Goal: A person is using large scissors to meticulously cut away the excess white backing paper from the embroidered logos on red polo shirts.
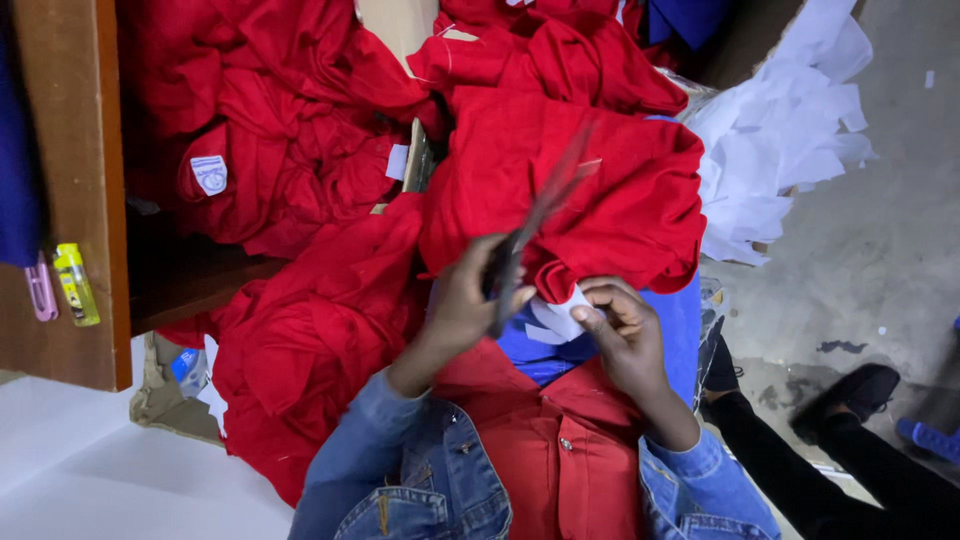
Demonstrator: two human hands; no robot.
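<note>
Here, the left hand (465,300) is clenched round a pair of dark scissors (530,225), blades blurred, while the right hand (625,335) pinches a white paper piece (560,320) at the hem of one red garment (570,190) on the lap. Red garments crowd the left, up to a wooden shelf edge (95,200); bare concrete floor (880,230) lies open at right, past one heap of white paper scraps (790,140).

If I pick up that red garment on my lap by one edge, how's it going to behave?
The red garment would probably flop and drape, since it already lies in soft folds and bunches. It looks light, thin knit cloth. It may drag on neighbouring red pieces, because they overlap in the heap.
</note>
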